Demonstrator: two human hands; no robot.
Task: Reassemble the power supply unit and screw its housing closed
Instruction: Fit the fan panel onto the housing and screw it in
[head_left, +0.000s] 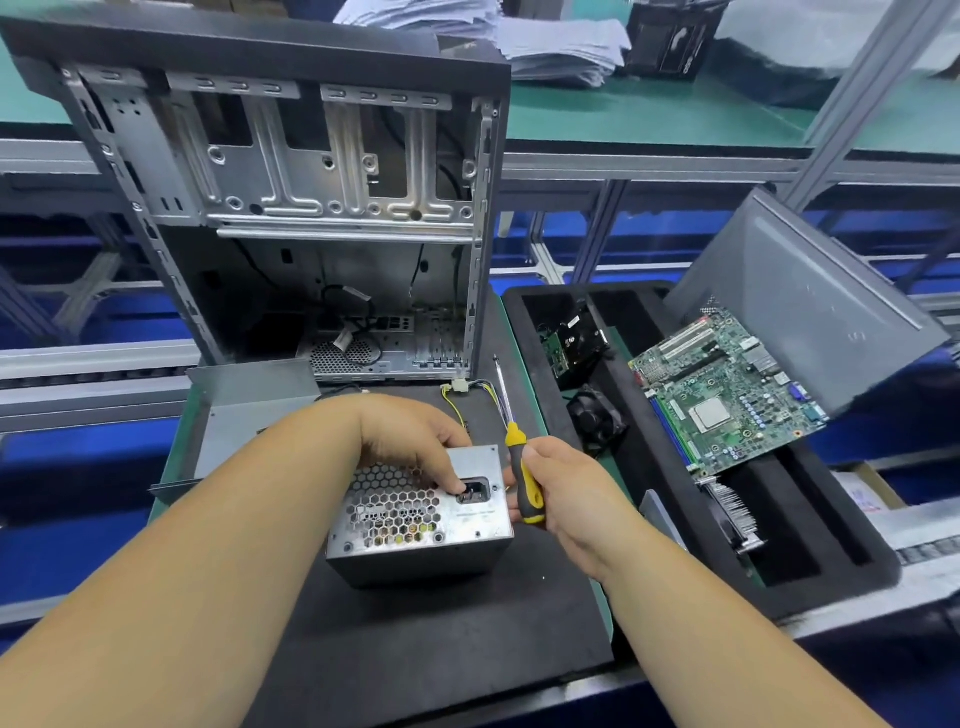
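One power supply (423, 512) on black mat (415, 649) atop counter. Left hand (415, 441) rests on it, fingers bent at socket. Right hand (563, 488) grips one screwdriver (522, 475). One empty case (291, 208) behind supply.

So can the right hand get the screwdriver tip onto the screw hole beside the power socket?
Probably yes: the right hand grips the screwdriver beside that corner of the power supply unit, but the tip points away, so it must flip first.
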